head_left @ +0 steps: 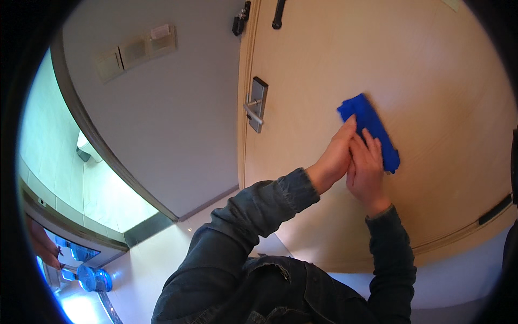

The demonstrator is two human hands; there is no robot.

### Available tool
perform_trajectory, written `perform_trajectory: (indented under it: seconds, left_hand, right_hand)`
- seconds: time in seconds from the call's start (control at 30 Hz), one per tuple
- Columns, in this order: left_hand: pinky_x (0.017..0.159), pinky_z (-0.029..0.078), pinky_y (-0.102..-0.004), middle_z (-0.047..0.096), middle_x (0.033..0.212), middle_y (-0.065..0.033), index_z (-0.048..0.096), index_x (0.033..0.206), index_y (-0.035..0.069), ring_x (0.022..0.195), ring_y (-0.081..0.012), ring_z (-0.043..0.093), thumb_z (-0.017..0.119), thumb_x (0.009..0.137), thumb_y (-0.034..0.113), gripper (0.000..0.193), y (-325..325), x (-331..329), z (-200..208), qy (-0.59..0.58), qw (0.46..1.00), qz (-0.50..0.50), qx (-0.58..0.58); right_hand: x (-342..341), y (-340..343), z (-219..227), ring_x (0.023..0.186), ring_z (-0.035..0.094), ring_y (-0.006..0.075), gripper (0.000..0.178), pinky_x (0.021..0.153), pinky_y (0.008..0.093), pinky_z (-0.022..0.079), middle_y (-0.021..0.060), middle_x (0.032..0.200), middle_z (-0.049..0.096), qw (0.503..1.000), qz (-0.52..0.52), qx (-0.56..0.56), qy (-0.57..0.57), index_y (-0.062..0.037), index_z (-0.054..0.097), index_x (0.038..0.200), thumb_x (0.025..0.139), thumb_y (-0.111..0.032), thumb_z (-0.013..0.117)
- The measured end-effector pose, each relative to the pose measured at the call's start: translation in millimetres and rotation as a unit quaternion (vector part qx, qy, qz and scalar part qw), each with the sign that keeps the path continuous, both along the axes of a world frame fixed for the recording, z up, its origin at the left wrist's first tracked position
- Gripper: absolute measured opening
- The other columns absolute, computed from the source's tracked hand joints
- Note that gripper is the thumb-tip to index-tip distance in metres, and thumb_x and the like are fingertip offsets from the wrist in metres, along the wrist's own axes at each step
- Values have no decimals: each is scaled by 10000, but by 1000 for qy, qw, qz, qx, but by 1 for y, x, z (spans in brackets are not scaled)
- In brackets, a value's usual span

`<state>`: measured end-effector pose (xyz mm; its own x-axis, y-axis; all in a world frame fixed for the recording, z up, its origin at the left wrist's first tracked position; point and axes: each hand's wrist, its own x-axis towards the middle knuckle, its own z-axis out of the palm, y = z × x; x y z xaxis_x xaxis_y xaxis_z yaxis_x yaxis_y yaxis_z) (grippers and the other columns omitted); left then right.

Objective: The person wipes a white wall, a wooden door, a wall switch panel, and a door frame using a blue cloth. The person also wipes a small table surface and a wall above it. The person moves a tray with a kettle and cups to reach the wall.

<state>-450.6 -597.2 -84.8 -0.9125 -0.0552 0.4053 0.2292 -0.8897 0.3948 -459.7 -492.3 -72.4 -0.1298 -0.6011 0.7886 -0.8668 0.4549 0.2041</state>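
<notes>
A folded blue cloth [373, 129] lies flat against a pale wood-coloured door [307, 65]. My left hand [335, 153] holds it there, its straight fingers close together and the fingertips on the cloth's left edge. Right beside it, my right hand [368, 168] presses on the cloth's lower part with fingers stretched over the blue fabric. The two hands touch each other, and part of the cloth is hidden under the fingers. Left of the hands, a metal lever handle [257, 105] on a dark plate sits at the door's edge.
A grey wall [183, 108] with switch plates [136, 52] adjoins the door frame. Farther left, a doorway opens on a bright tiled room [108, 200]. A blue water jug [94, 278] stands at the lower left. A dark door stop or bracket [495, 209] is low on the right.
</notes>
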Motion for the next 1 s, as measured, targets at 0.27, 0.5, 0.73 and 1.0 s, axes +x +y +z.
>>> perform_trajectory:
  seconds: [0.27, 0.5, 0.73, 1.0]
  left_hand:
    - [751, 460, -272, 554, 1078, -68, 308, 1416, 107, 927, -118, 550, 510, 949, 263, 532, -75, -5, 5, 15, 903, 244, -352]
    - [672, 467, -247, 616, 977, -53, 368, 1377, 100, 762, -101, 585, 522, 942, 231, 480, -175, 34, -39, -90, 891, 222, -387]
    - [661, 509, -259, 609, 879, -68, 487, 1275, 39, 744, -123, 598, 543, 920, 137, 373, -259, 83, -77, -165, 863, 301, -370]
    - [686, 496, -257, 654, 917, -82, 523, 1260, 59, 751, -126, 605, 524, 933, 182, 349, -334, 140, -86, -258, 783, 392, -409]
  right_hand:
    - [-41, -40, 99, 1298, 350, 341, 566, 1053, 465, 264, 146, 1410, 393, 976, -168, 8, 136, -67, 453, 1320, 776, -73, 610]
    - [-96, -116, 174, 1167, 470, 259, 413, 933, 427, 367, 69, 1303, 504, 946, -185, -16, 267, -112, 582, 1143, 736, -122, 647]
    - [-146, -220, 54, 1021, 538, 261, 214, 869, 418, 402, 89, 1110, 601, 966, 64, 153, 198, -81, 643, 913, 719, -82, 553]
    - [-149, -326, 48, 974, 554, 295, 330, 827, 396, 440, 84, 1061, 630, 984, 180, -11, 11, -97, 648, 932, 617, -1, 653]
